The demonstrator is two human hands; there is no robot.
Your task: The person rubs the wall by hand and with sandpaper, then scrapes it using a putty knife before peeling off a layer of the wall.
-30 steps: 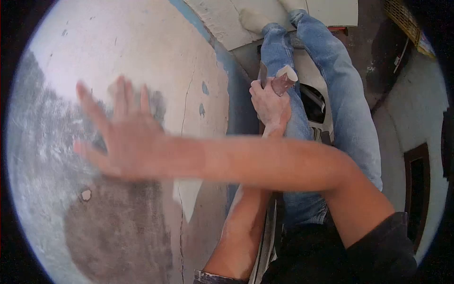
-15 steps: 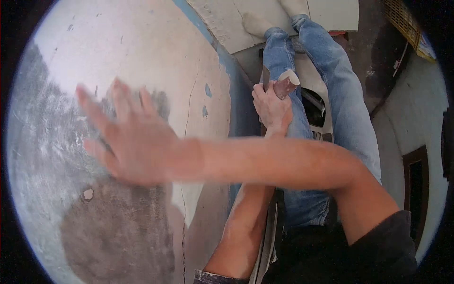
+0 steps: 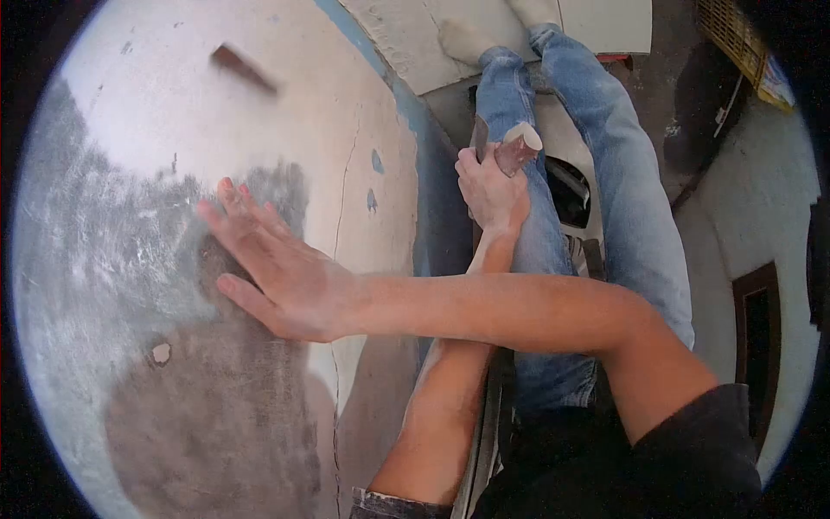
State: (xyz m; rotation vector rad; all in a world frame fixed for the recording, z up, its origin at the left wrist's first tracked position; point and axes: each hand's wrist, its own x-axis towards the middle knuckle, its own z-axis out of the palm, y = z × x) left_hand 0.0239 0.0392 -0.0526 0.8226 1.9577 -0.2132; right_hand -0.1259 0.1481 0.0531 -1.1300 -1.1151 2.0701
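Observation:
My left hand is closed beside my jeans-covered leg. It grips a brown, rolled or block-like piece with a pale end, whose kind I cannot make out. A thin dark blade-like strip sticks up by the same fingers. Crossing over my left forearm, my right arm reaches out to the left. My right hand has its fingers stretched and holds nothing; it is over or on a worn pale and grey surface. Beyond its fingertips, a smeared narrow dark brown piece shows against the pale part.
A long crack runs down the surface, which ends at a chipped blue edge. My feet rest near a white board. A yellow crate stands at upper right, and a dark-framed opening is at right.
My right hand has turned and shifted slightly right, its fingers closer together. The narrow brown piece has appeared above it. My left hand keeps its grip, almost unmoved.

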